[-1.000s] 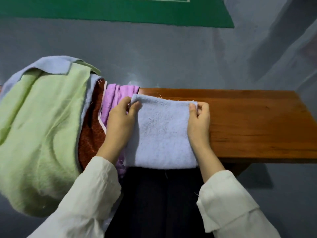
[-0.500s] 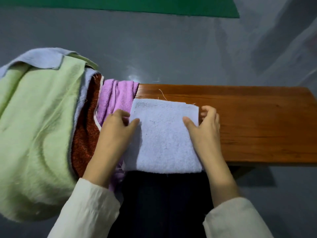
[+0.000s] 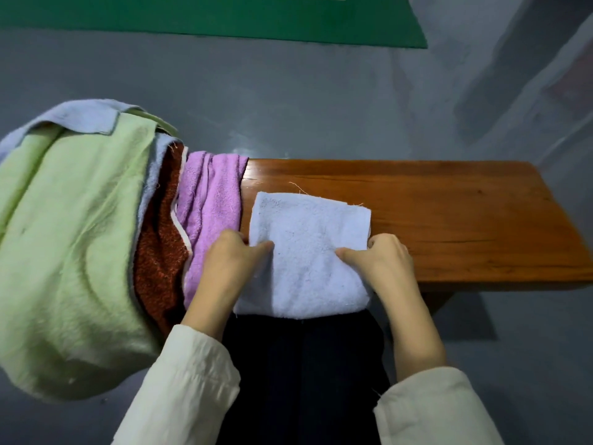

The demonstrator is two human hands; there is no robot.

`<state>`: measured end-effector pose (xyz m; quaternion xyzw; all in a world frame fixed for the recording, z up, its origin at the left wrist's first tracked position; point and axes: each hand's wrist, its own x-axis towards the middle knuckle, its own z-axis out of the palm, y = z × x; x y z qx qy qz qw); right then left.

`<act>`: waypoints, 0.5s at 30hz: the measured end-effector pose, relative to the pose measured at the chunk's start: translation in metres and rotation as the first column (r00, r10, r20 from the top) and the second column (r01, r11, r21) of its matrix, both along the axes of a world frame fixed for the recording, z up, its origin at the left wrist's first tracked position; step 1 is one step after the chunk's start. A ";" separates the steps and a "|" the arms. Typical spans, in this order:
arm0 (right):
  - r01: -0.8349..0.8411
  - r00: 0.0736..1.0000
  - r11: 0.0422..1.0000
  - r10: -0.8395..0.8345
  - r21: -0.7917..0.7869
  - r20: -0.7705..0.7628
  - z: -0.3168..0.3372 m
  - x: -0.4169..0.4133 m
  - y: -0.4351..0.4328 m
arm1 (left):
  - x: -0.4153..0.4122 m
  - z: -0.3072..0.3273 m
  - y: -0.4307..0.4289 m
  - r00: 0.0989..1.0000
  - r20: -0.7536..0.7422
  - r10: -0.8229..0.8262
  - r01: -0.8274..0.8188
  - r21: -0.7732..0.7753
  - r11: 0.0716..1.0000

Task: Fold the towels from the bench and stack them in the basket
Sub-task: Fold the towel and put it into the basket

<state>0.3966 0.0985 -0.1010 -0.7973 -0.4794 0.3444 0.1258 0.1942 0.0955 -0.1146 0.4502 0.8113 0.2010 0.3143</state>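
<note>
A folded pale blue towel [image 3: 308, 248] lies on the wooden bench [image 3: 449, 220], its near edge hanging over the front. My left hand [image 3: 231, 261] grips its left side, thumb on top and fingers curled under. My right hand [image 3: 382, 261] grips the right side the same way. A pile of unfolded towels covers the bench's left end: a purple one [image 3: 208, 200], a rust-brown one [image 3: 157, 252], a large light green one [image 3: 70, 245] and another pale blue one [image 3: 80, 117]. No basket is in view.
The right half of the bench is bare wood. Grey floor surrounds it, with a green mat [image 3: 224, 17] at the far edge. My dark trousers [image 3: 301, 374] are right against the bench front.
Both hands slid from the towel's far corners back toward me along its sides and now grip it near the middle. The towel's far edge lies flat on the bench.
</note>
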 end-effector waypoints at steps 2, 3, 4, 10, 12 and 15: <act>0.081 0.990 0.997 -0.079 0.017 -0.113 -0.001 0.001 -0.002 | 0.004 0.000 0.001 0.999 -0.004 -0.041 0.041 -0.050 0.998; 0.145 0.961 0.989 -0.138 0.009 -0.239 -0.001 0.001 -0.003 | 0.006 0.001 0.002 0.998 -0.009 -0.066 0.065 -0.073 0.995; 0.202 0.899 0.979 -0.198 -0.032 -0.391 0.001 0.000 -0.006 | 0.008 0.003 0.002 0.996 -0.009 -0.092 0.091 -0.085 0.992; 0.199 0.598 0.975 -0.199 -0.097 -0.777 0.002 -0.007 -0.021 | 0.008 0.011 -0.004 0.977 0.183 -0.111 0.099 0.075 0.992; 0.238 0.559 0.971 -0.150 -0.015 -0.815 0.003 -0.008 -0.025 | 0.010 0.015 -0.010 0.972 0.208 -0.111 0.075 0.171 0.982; 0.307 0.550 0.946 -0.089 0.102 -0.830 0.007 -0.004 -0.032 | 0.010 0.017 -0.018 0.967 0.197 -0.163 0.096 0.311 0.946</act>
